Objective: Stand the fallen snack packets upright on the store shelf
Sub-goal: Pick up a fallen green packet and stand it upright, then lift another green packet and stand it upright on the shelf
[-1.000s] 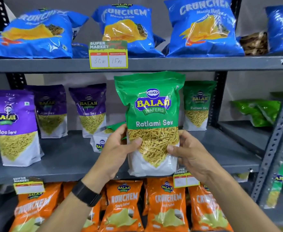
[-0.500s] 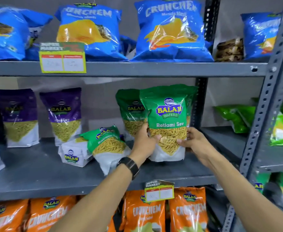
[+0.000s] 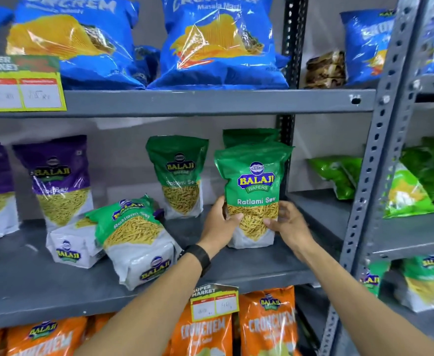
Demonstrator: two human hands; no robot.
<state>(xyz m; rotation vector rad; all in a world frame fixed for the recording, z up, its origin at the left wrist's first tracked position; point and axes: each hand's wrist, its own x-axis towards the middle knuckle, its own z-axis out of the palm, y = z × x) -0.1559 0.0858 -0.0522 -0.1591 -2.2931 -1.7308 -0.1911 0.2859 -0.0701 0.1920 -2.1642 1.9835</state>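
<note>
1. Hands: left hand [image 3: 219,224] and right hand [image 3: 286,222] pinch the green Ratlami Sev packet [image 3: 253,194] by its lower sides, base on the middle shelf [image 3: 236,273] near its right end.
2. Advice: seat the base flat before letting go.
3. Behind: another green packet [image 3: 249,137], just touching.
4. Left: two fallen packets [image 3: 131,235] remain.

Blue chip bags [image 3: 218,44] on top shelf; orange bags [image 3: 267,322] below; price tags [image 3: 20,84] on shelf edges; light-green bags [image 3: 339,173] right.
</note>
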